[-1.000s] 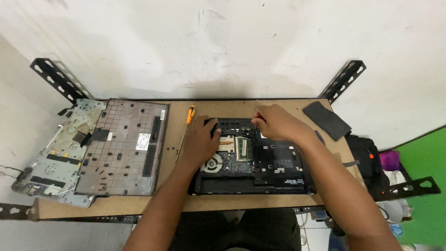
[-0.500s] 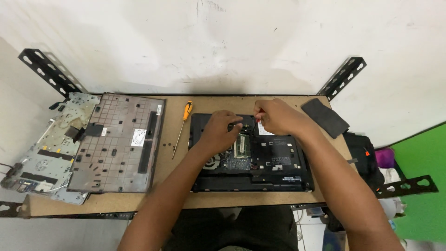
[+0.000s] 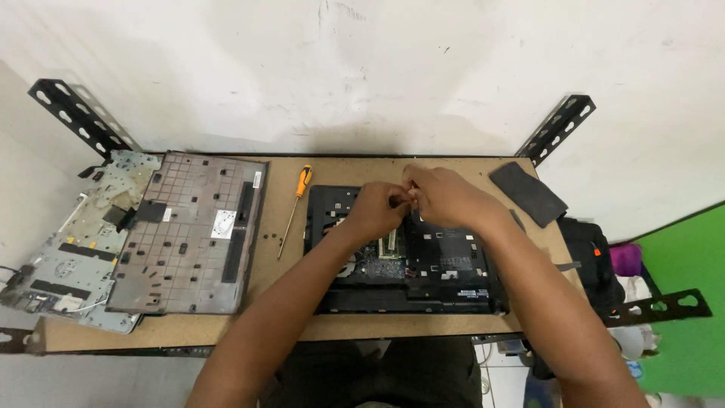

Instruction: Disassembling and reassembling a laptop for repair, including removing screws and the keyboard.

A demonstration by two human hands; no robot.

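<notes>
On the wooden bench (image 3: pixel 393 172), left hand (image 3: pixel 375 211) and right hand (image 3: pixel 444 198) meet over the opened laptop (image 3: pixel 453 264), grips' state unclear.

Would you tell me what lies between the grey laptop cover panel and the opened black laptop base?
In the head view, an orange-handled screwdriver lies there on the brown board.

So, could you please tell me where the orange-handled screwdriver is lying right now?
In the head view, the screwdriver lies on the wooden tabletop, left of centre, between the grey laptop cover panel and the opened black laptop base, apart from both hands.
</notes>
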